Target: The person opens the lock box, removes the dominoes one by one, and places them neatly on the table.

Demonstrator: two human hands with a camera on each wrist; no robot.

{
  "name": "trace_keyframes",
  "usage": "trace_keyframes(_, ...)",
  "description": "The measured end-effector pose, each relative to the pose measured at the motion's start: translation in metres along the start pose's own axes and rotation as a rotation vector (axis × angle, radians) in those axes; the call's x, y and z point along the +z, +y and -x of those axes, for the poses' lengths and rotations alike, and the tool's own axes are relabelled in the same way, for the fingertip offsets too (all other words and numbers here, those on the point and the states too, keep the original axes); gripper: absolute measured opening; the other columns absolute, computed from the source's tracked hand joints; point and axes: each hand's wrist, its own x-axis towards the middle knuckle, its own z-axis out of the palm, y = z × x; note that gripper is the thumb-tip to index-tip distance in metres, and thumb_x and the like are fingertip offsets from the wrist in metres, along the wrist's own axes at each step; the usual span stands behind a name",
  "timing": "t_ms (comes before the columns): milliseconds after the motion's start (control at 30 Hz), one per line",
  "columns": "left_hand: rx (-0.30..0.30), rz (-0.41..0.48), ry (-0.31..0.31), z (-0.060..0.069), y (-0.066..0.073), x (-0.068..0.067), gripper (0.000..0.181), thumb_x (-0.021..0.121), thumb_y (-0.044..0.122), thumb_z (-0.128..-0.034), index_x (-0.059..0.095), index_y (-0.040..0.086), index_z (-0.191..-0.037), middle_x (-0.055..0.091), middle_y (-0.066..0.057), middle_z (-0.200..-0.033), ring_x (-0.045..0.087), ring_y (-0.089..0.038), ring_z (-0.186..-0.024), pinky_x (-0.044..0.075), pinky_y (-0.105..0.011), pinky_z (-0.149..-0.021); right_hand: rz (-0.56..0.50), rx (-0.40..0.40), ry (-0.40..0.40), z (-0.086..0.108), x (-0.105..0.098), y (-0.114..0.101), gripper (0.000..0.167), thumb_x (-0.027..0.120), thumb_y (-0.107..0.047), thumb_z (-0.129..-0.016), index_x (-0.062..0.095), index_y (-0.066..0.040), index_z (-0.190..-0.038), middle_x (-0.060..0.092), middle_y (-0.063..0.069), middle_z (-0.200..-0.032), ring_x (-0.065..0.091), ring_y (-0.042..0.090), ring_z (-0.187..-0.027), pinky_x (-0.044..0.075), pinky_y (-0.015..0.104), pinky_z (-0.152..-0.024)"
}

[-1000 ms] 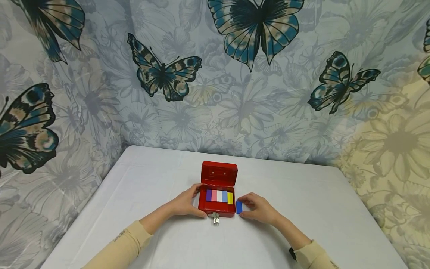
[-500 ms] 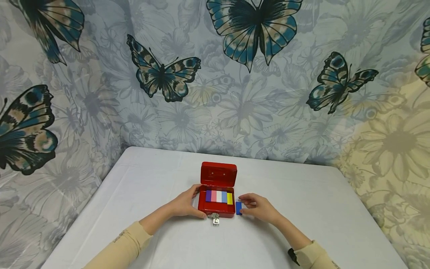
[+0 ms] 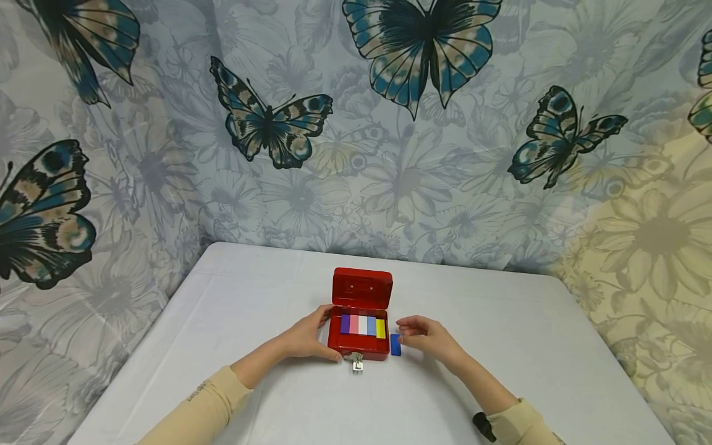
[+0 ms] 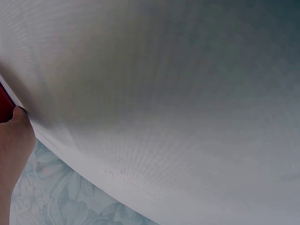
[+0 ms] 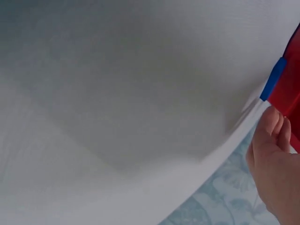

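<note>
In the head view a red metal cash box (image 3: 347, 346) stands at the middle of the table with its lid (image 3: 363, 288) up. My left hand (image 3: 303, 337) holds its left side, thumb at the front corner and fingers at the back. A row of coloured blocks (image 3: 363, 325) lies inside: purple, pink, white, light blue and yellow. Just right of the box, a dark blue block (image 3: 395, 345) lies on the table. Close beside it is my right hand (image 3: 431, 340), fingers loosely bent and holding nothing. The right wrist view also shows the blue block (image 5: 273, 79) apart from the fingertips.
A metal latch (image 3: 357, 362) hangs from the box's front edge. White cloth covers the table (image 3: 473, 309). Behind it and at both sides hangs a backdrop (image 3: 411, 179) printed with flowers and butterflies.
My right hand has let go of the blue block and drawn slightly up and right from it. The block stays beside the box. The left hand keeps its hold.
</note>
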Motion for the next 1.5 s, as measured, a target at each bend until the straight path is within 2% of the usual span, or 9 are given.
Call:
trace_keyframes(333,0.001,-0.002,-0.003,0.001,0.001,-0.001,0.105,0.088,0.037,-0.0678,0.027,0.011,-0.149,0.039,-0.010,-0.149,0.041,-0.030,-0.135,0.043,-0.043,-0.105,-0.129,0.044,0.038,0.000,0.006,-0.010,0.039,0.072,-0.018,-0.089,0.062,-0.002,-0.122,0.066,0.007,-0.109,0.063,0.019,-0.097,0.054,0.039,-0.091)
trace_keyframes(533,0.009,0.000,-0.004,0.001,0.001,-0.001,0.105,0.088,0.037,-0.0680,0.027,0.010,-0.149,0.039,-0.011,-0.149,0.040,-0.031,-0.135,0.041,-0.044,-0.106,-0.153,0.046,0.055,0.000,0.011,-0.018,0.036,0.071,-0.016,-0.088,0.063,-0.003,-0.121,0.066,0.008,-0.109,0.062,0.019,-0.096,0.053,0.042,-0.092)
trace_keyframes(800,0.013,-0.002,-0.003,0.001,0.000,-0.001,0.106,0.088,0.038,-0.0676,0.027,0.010,-0.149,0.039,-0.010,-0.149,0.041,-0.030,-0.134,0.041,-0.043,-0.107,-0.177,0.002,-0.007,-0.004,0.019,-0.029,0.035,0.068,-0.015,-0.091,0.062,-0.001,-0.122,0.065,0.014,-0.115,0.062,0.022,-0.102,0.052,0.041,-0.095)
trace_keyframes(967,0.010,-0.008,-0.001,0.000,-0.001,-0.001,0.106,0.088,0.039,-0.0675,0.027,0.010,-0.149,0.039,-0.010,-0.149,0.042,-0.031,-0.134,0.041,-0.044,-0.107,-0.171,-0.024,-0.041,-0.009,0.026,-0.035,0.035,0.067,-0.015,-0.091,0.062,-0.001,-0.122,0.065,0.015,-0.116,0.062,0.020,-0.100,0.053,0.038,-0.093)
trace_keyframes(1233,0.009,0.001,-0.002,0.000,-0.002,0.000,0.106,0.088,0.039,-0.0681,0.027,0.011,-0.150,0.039,-0.010,-0.150,0.042,-0.031,-0.134,0.040,-0.044,-0.108,-0.177,-0.067,-0.103,-0.012,0.038,-0.045,0.036,0.066,-0.013,-0.092,0.059,0.001,-0.124,0.062,0.020,-0.118,0.062,0.019,-0.099,0.052,0.043,-0.094)
trace_keyframes(1500,0.003,-0.005,-0.009,0.001,0.000,-0.001,0.106,0.088,0.040,-0.0679,0.027,0.012,-0.150,0.039,-0.010,-0.150,0.041,-0.031,-0.135,0.040,-0.044,-0.107,-0.115,-0.096,-0.120,-0.021,0.048,-0.047,0.036,0.070,-0.015,-0.090,0.062,0.000,-0.122,0.067,0.012,-0.110,0.062,0.019,-0.094,0.056,0.037,-0.088)
